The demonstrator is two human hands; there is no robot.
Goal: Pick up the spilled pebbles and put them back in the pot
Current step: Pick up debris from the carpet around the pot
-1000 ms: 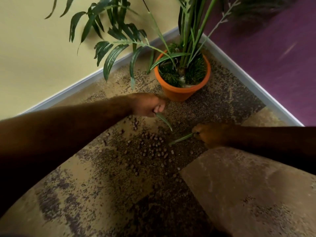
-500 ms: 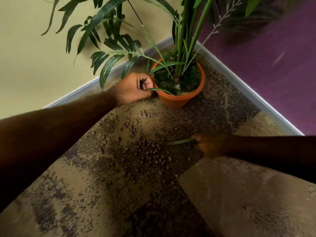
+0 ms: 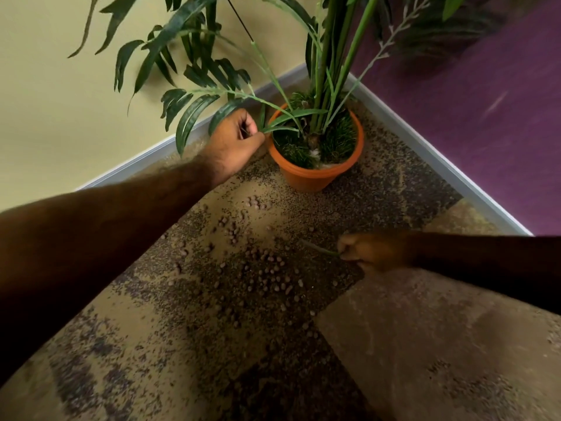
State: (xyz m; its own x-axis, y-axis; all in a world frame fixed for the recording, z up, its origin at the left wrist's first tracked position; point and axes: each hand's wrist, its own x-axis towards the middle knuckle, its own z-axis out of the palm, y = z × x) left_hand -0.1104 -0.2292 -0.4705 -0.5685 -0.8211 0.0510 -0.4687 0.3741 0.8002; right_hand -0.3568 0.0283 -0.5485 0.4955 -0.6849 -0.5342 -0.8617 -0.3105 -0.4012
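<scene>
Step in hand: carrying a pinch to the pot point(image 3: 315, 174); judged early in the task, since most pebbles point(image 3: 270, 268) lie on the carpet point(image 3: 425, 344).
Doing it well: bring the left hand point(image 3: 235, 141) fully over the rim before letting go, below the fronds of the plant point(image 3: 328, 56), so nothing bounces back out; then gather the dense cluster first and the strays after.
Left hand: curled into a loose fist just beside the pot's rim, thumb and forefinger pinched on a narrow green leaf point(image 3: 280, 129); whether pebbles sit inside the fist cannot be told.
Right hand: point(image 3: 373, 252) low at the carpet, blurred, fingers closed on a thin green leaf strip point(image 3: 321, 249).
Pebbles: scattered between the pot and the right hand, thickest near the middle.
Pot: orange, upright in the corner of the walls.
</scene>
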